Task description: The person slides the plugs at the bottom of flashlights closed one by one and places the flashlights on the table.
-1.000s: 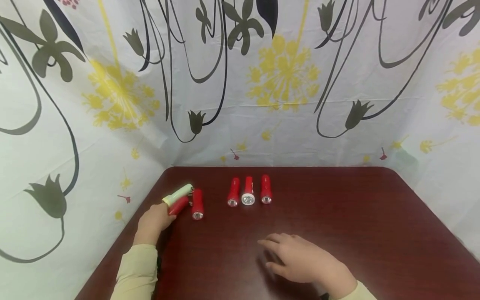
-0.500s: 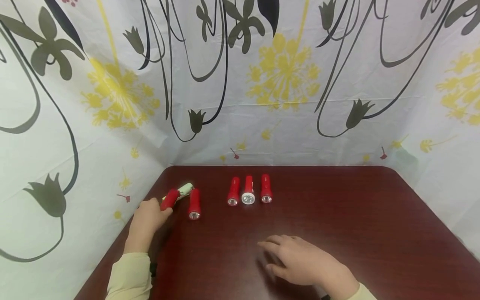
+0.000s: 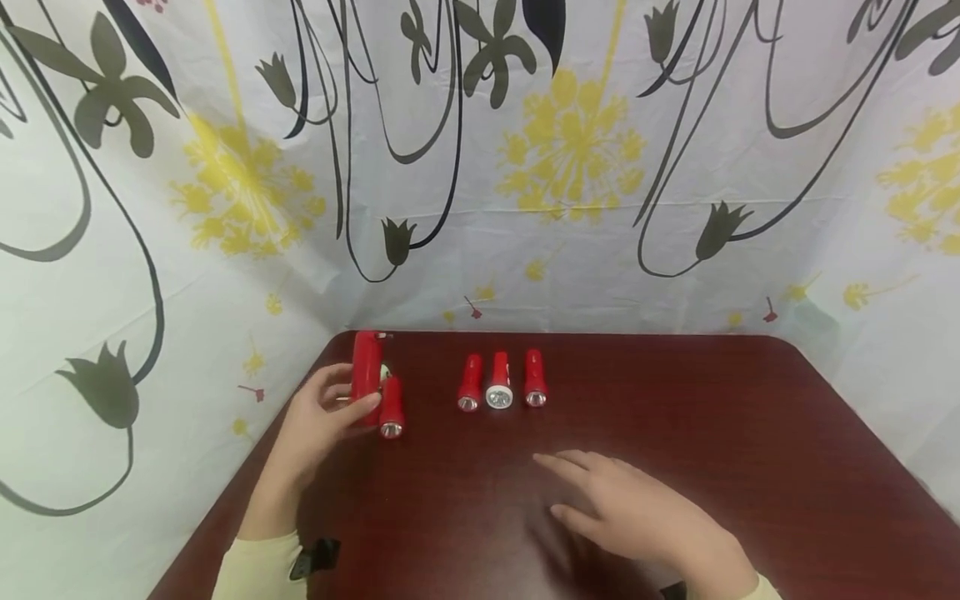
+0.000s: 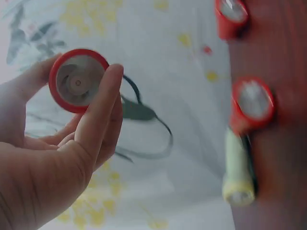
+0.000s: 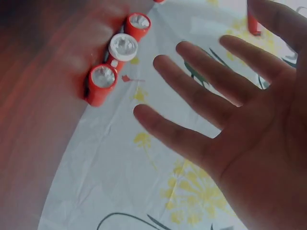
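Note:
My left hand [image 3: 318, 425] grips a red flashlight [image 3: 366, 367] between thumb and fingers, raised off the table with its cord end up. The lens of that held flashlight faces the left wrist camera. Just right of it, another red flashlight [image 3: 392, 408] lies on the table. A pale green flashlight [image 4: 237, 160] with a yellowish head lies there too, mostly hidden in the head view. My right hand [image 3: 633, 508] hovers over the table with fingers extended, holding nothing; its spread fingers [image 5: 192, 91] show in the right wrist view.
Toward the back middle of the dark red table [image 3: 675, 417] lie three flashlights side by side: a red one [image 3: 470, 382], one with a white head [image 3: 500, 379] and another red one [image 3: 534, 379]. A patterned cloth [image 3: 465, 183] surrounds the back and sides.
My left hand has lifted the red flashlight off the pale green one and turned it upright, moving it slightly right. The right hand has shifted slightly to the right, still spread.

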`<state>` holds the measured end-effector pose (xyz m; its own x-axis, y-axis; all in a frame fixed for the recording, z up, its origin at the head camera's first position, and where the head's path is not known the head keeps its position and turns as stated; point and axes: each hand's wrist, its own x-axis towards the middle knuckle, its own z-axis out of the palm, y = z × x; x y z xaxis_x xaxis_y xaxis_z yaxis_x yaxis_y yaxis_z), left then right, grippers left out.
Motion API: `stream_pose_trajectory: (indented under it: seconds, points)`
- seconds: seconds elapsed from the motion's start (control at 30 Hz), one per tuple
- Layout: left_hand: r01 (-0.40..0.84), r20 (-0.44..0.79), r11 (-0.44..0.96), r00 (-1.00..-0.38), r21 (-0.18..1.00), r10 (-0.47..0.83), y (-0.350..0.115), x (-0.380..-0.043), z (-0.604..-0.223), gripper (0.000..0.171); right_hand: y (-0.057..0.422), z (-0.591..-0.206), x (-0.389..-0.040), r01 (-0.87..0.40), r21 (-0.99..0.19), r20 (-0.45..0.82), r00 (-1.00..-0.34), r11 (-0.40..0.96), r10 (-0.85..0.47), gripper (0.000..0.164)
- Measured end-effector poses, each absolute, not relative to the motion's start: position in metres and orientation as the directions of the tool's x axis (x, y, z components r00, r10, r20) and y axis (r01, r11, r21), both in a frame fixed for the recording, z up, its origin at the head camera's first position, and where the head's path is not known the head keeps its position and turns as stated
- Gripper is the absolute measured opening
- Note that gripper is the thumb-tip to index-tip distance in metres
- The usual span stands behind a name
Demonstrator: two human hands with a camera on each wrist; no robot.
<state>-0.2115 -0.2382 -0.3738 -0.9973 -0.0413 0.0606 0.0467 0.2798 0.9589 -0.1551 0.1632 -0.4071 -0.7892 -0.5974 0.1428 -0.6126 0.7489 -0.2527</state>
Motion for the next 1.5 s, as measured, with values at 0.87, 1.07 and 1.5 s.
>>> stream_pose_trajectory:
  seconds: [0.87, 1.07, 1.5]
  points:
    - [0.267, 0.132, 0.433, -0.939, 0.861, 0.318, -0.131, -0.158, -0.385, 0.039, 0.167, -0.373, -0.135, -0.796, -0.231, 0.512, -0.588, 0.559, -0.626, 0.078]
    - [0.313, 0.153, 0.428, -0.917, 0.848, 0.367, -0.127, -0.155, -0.386, 0.039, 0.169, -0.375, -0.136, -0.83, -0.223, 0.547, -0.541, 0.512, -0.639, 0.075]
    - [0.341, 0.16, 0.446, -0.905, 0.828, 0.394, -0.126, -0.152, -0.386, 0.042, 0.171, -0.386, -0.139, -0.895, -0.193, 0.62, -0.428, 0.401, -0.657, 0.068]
